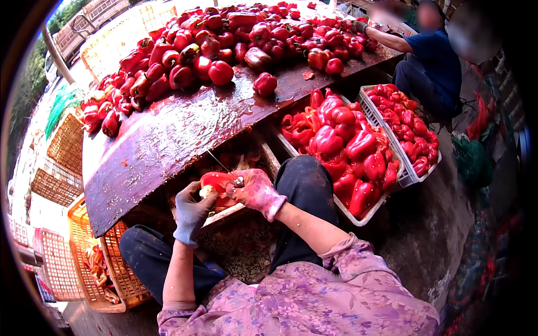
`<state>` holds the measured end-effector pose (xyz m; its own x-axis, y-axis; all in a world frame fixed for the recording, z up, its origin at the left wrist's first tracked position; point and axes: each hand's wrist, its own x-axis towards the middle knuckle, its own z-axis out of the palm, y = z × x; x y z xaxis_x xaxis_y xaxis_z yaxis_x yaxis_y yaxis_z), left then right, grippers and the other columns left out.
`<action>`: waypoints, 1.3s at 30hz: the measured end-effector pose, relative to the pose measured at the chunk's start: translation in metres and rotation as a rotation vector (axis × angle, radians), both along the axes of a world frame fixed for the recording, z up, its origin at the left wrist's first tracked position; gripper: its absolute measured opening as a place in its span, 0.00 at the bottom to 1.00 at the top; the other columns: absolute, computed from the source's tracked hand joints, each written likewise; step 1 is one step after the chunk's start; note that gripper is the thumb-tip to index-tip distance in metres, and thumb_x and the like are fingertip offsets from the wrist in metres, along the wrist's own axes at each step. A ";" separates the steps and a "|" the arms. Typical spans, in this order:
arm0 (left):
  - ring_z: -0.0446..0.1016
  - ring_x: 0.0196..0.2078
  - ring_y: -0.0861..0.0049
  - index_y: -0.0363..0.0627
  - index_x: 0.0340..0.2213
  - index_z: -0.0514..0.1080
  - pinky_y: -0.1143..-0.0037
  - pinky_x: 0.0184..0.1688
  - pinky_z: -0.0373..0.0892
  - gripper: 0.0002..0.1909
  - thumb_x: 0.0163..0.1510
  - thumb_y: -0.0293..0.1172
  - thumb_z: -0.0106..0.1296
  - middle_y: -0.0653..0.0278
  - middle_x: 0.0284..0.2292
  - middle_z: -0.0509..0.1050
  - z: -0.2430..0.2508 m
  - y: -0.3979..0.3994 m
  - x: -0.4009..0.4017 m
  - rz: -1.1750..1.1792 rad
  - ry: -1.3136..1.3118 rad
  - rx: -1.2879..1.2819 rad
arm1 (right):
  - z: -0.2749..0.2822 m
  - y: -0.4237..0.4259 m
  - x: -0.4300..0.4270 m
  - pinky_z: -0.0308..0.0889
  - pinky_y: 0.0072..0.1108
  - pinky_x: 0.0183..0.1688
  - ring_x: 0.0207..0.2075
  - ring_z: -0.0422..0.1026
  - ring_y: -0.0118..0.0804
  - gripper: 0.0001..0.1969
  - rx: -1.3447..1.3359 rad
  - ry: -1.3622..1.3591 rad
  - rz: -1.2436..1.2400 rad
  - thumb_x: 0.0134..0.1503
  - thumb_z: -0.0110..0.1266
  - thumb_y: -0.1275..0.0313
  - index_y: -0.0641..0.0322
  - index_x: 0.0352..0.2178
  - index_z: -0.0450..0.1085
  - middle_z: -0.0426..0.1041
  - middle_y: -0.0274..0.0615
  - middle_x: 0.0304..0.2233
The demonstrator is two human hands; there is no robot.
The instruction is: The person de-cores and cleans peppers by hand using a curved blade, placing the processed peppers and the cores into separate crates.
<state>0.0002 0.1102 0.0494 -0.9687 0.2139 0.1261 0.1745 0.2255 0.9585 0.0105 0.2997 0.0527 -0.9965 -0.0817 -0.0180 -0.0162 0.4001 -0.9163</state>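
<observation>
My left hand, in a soiled grey-blue glove, grips a cut red bell pepper between thumb and fingers. Pale seeds and core show at its near side. The pink-gloved right hand presses against the pepper's other side. From that hand a thin-bladed knife points up and left, its handle mostly hidden by the fingers. Below both hands, between my knees, a pale-rimmed crate holds pepper scraps; much of it is covered by the hands and the table edge.
A wet table bears a heap of red bell peppers. White crates of peppers stand on my right. Orange plastic crates stand left, one with pepper pieces. A person sits at the far right, one gloved hand at the heap.
</observation>
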 end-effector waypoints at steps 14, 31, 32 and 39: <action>0.70 0.19 0.87 0.33 0.40 0.72 0.84 0.20 0.66 0.18 0.49 0.32 0.60 0.65 0.25 0.76 -0.041 -0.005 -0.009 0.269 -0.148 0.162 | -0.009 -0.031 0.019 0.69 0.32 0.37 0.33 0.75 0.48 0.18 0.160 0.096 -0.214 0.49 0.55 0.61 0.65 0.37 0.73 0.75 0.54 0.29; 0.54 0.60 0.55 0.55 0.62 0.43 0.54 0.57 0.54 0.48 0.45 0.50 0.56 0.51 0.62 0.45 -0.093 -0.024 -0.023 0.024 0.448 -1.280 | 0.052 0.125 -0.011 0.66 0.17 0.18 0.21 0.70 0.23 0.10 -0.526 0.201 -0.734 0.55 0.52 0.74 0.67 0.38 0.70 0.73 0.36 0.27; 0.55 0.59 0.54 0.56 0.62 0.43 0.54 0.57 0.54 0.47 0.46 0.49 0.55 0.50 0.61 0.46 -0.091 -0.017 -0.023 0.003 0.377 -1.223 | 0.056 0.162 -0.016 0.69 0.19 0.27 0.25 0.72 0.26 0.10 -0.422 0.354 -0.737 0.55 0.51 0.75 0.68 0.39 0.69 0.74 0.39 0.29; 0.65 0.48 0.45 0.58 0.58 0.50 0.55 0.46 0.64 0.39 0.46 0.45 0.52 0.38 0.49 0.62 -0.095 0.020 -0.040 -0.080 0.185 -1.101 | 0.062 0.371 -0.056 0.68 0.30 0.43 0.41 0.74 0.43 0.19 0.644 0.404 -1.220 0.52 0.53 0.67 0.60 0.45 0.69 0.74 0.48 0.39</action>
<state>-0.0403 0.1301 -0.0452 -0.9330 0.3587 -0.0300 0.3459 0.9164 0.2012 -0.0453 0.6702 0.1144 -0.3829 0.7248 0.5728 0.4218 0.6888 -0.5896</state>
